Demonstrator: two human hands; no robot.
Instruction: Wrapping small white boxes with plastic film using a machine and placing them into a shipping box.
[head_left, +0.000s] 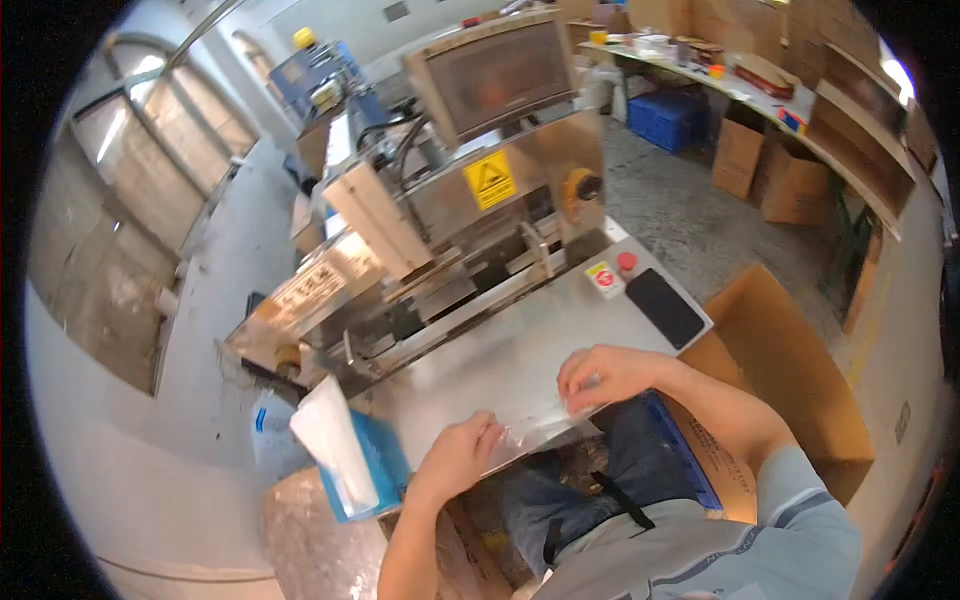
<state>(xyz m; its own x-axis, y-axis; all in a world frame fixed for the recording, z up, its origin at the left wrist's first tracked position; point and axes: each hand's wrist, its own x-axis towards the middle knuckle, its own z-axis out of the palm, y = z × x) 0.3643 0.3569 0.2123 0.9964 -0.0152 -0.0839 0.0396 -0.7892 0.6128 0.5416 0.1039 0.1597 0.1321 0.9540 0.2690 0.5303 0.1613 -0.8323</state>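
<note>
A clear plastic bag or film (537,428) stretches between my two hands at the near edge of the metal work surface (450,385). My left hand (463,456) is closed on its left end. At the other end, my right hand (608,376) has its fingers curled and pinched on the film. The film is thin and see-through, so its full outline and any contents cannot be made out. Just beyond the surface stands a machine with a metal front (535,180) and a slot along its base.
A blue bin (385,455) holding white sheets or bags (340,440) stands left of my left hand. A black phone (665,308) and a red push button (627,261) sit at the surface's right end. An open cardboard box (800,370) is at my right. A screen (495,80) tops the machine.
</note>
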